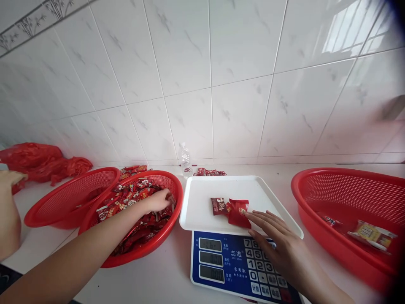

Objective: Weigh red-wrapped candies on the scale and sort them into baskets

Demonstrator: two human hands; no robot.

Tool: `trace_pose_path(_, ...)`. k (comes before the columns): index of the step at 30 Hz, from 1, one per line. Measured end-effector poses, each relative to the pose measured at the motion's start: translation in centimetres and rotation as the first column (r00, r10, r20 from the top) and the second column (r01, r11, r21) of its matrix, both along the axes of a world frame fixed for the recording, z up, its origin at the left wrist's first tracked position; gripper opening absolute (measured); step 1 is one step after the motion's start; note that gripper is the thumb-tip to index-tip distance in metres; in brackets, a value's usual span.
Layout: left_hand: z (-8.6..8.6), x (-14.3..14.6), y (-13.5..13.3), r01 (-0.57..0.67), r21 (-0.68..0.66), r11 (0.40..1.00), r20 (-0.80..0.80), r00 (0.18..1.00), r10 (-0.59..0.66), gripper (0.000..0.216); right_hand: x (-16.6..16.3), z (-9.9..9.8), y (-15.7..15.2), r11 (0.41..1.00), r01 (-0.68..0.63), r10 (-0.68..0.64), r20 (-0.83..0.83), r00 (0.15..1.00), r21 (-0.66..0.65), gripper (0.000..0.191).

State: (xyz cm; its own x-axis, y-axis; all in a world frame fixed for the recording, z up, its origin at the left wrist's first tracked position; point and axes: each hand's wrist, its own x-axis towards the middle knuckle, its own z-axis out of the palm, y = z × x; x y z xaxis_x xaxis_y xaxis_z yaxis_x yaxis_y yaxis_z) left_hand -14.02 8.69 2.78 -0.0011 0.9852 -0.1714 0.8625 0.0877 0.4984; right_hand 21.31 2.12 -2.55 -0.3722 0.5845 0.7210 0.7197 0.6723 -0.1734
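My left hand [161, 200] reaches into a red plastic basket [179, 185] full of small red wrapped snack packets [126, 200]. Its fingers are curled down among the packets at the basket's right side; what they grip is hidden. My right hand [278, 240] lies stretched out over the front edge of the scale's white tray [198, 198], fingers straight. Its fingertips touch a bright red packet [238, 213] on the tray. A darker brown-red packet [217, 206] lies left of it. Below the tray, the blue scale panel [236, 270] is partly covered by this hand.
Another red basket [60, 202] stands at left, with red plastic bags [41, 160] behind. A clear bottle [185, 160] stands by the tiled wall. At right, a large red basket [303, 190] holds a yellow-and-white packet [373, 234]. Another person's arm [8, 215] shows at far left.
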Motion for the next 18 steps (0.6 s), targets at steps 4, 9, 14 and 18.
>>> trace_pose_path(4,-0.7,0.0,0.4,0.153,-0.233,0.96,-0.067,0.983,-0.173,0.026,0.0,-0.1,0.0,1.0,0.008,-0.008,-0.011,1.0,-0.012,0.028)
trace_pose_path(9,-0.9,0.3,1.9,0.177,-0.295,0.939,-0.151,0.962,-0.229,0.027,0.1,-0.2,-0.1,0.999,0.026,-0.027,-0.026,0.999,-0.046,0.03)
trace_pose_path(14,-1.5,-0.1,1.9,0.18,-0.295,0.938,-0.171,0.956,-0.238,0.027,0.2,0.0,-0.3,0.995,0.007,-0.013,-0.064,0.998,-0.095,0.029)
trace_pose_path(18,-1.8,0.0,1.6,0.221,-0.285,0.933,-0.116,0.958,-0.263,0.04,0.0,0.3,-0.5,0.992,0.001,-0.011,-0.081,0.997,-0.124,0.028)
